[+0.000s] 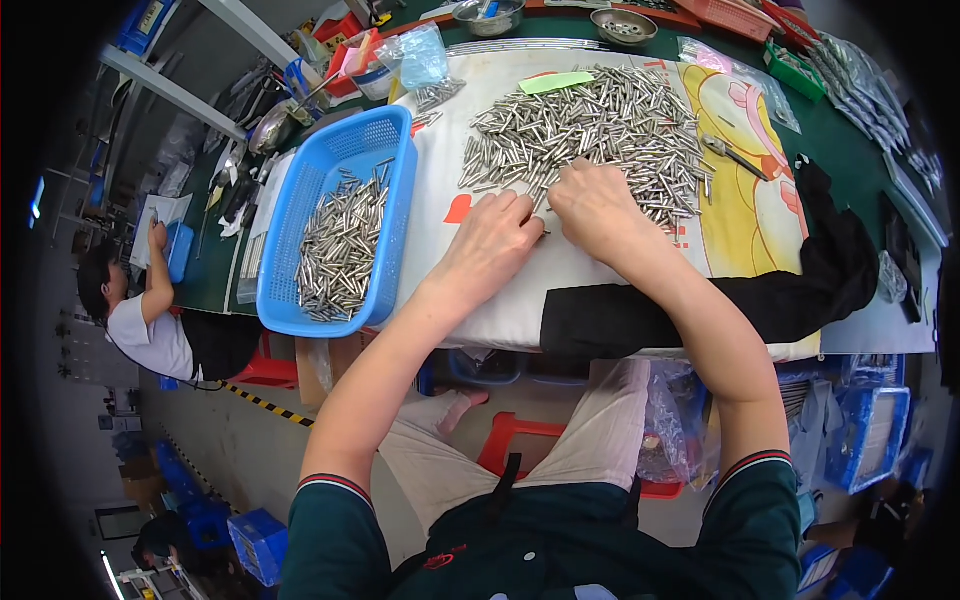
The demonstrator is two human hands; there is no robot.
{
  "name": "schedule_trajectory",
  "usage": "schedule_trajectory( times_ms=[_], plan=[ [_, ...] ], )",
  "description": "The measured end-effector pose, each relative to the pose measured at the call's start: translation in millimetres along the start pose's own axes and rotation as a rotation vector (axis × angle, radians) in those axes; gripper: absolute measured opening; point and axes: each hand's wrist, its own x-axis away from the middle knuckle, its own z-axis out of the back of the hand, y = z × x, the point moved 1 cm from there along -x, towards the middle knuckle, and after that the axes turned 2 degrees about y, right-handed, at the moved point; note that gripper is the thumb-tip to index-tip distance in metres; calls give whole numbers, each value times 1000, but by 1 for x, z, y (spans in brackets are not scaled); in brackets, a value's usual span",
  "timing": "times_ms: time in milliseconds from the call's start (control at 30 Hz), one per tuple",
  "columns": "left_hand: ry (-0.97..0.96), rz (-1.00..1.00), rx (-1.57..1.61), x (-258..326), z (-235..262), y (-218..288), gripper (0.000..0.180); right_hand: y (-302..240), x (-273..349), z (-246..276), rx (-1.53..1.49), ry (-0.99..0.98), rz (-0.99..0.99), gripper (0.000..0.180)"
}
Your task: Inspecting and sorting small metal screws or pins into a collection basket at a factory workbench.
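Observation:
A heap of small shiny metal pins (pixel 630 130) is spread over a white and yellow printed cloth (pixel 745 215) on the table. At its near edge my right hand (pixel 595 208) is closed, its fingertips down among the pins. What those fingers grip is hidden. Just left of it, my left hand (pixel 490 240) is closed too, with fingers curled above the white part of the cloth. A pin end seems to show by its fingertips, too small to be sure. Left of my arm stands a blue plastic basket (pixel 398 215) holding many similar metal pins (pixel 345 245).
Pliers (pixel 735 157) and a black cloth (pixel 700 310) lie to the right. A green paper slip (pixel 556 82) rests on the heap. Metal bowls (pixel 625 27) and a plastic bag (pixel 425 60) are at the back. Another person (pixel 150 310) works far left.

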Motion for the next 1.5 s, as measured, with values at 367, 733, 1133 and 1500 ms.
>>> schedule_trajectory(
  times_ms=[367,733,1133,1500],
  plan=[
    [-8,-69,-127,-6,0,6,3,-7,6,-11,8,299,82,6],
    [237,132,43,-13,3,-6,7,10,-8,-10,-286,386,-41,8],
    [704,487,1219,-39,-20,-16,11,8,-16,-8,-952,802,-211,9],
    [732,437,1092,-34,-19,-19,12,7,-17,-13,-896,829,-147,19]
  ],
)
